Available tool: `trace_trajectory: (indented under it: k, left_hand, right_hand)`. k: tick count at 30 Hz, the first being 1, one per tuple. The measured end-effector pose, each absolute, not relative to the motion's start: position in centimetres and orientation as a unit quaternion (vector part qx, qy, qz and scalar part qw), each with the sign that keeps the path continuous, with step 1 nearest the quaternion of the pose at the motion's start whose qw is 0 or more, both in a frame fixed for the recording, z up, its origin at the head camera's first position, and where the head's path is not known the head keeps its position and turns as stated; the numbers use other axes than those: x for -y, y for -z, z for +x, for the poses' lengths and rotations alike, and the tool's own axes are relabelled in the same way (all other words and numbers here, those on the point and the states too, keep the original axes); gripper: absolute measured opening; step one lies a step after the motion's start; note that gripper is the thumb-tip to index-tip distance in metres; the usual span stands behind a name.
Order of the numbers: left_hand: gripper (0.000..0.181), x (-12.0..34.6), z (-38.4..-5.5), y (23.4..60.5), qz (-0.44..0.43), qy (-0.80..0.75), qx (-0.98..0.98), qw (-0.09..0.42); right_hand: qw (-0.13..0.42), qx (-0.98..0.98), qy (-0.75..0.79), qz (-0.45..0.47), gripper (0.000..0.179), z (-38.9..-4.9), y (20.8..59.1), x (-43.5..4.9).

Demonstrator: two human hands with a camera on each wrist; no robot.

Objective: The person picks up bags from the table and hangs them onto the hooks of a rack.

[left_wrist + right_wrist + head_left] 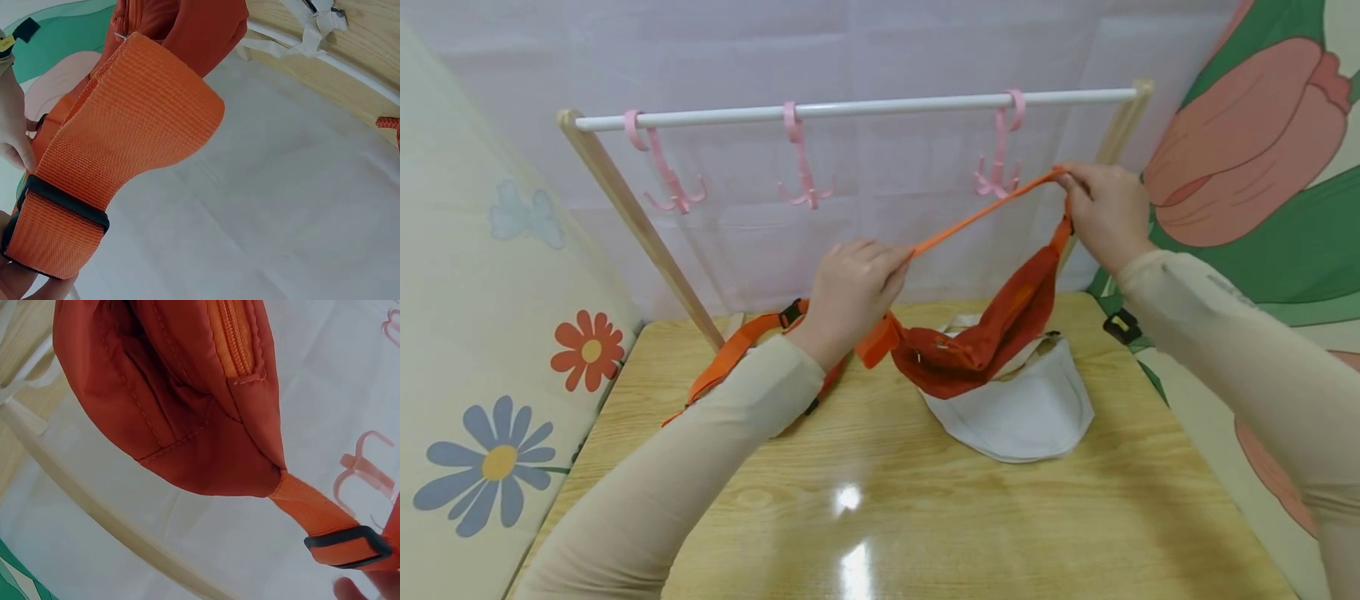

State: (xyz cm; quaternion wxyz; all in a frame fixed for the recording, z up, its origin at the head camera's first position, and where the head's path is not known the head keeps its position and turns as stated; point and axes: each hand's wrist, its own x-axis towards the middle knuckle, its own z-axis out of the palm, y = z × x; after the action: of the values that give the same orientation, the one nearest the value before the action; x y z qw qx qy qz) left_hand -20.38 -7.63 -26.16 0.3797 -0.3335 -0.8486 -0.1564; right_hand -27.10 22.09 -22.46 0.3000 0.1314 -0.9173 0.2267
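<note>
A red-orange waist bag (970, 354) hangs above the table by its orange strap (977, 221), which is stretched between my two hands. My left hand (859, 287) grips one end of the strap, and a black slider buckle (65, 206) sits at the fingers in the left wrist view. Higher up, my right hand (1108, 208) pinches the other end near a second black slider (347, 547). The bag sags between them, its zipper (234, 337) showing in the right wrist view. Below it, a white waist bag (1022, 417) lies on the table, partly covered in the head view.
Behind my left forearm lies another orange strap (737, 350) with a black buckle. A white rail (895, 107) on wooden posts (640, 225) crosses the back, carrying pink hooks (805, 167). A black buckle (1122, 326) lies at the right edge of the wooden table (962, 525).
</note>
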Motion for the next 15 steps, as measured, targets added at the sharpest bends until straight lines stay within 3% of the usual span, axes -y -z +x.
trace_trajectory:
  k: [15]
  left_hand:
    - [0.02,7.3,-20.5,25.3,-0.329,0.156,0.852,0.376]
  right_hand:
    - [0.263,0.927,-0.258,0.073,0.038,-27.8,21.1,-21.5]
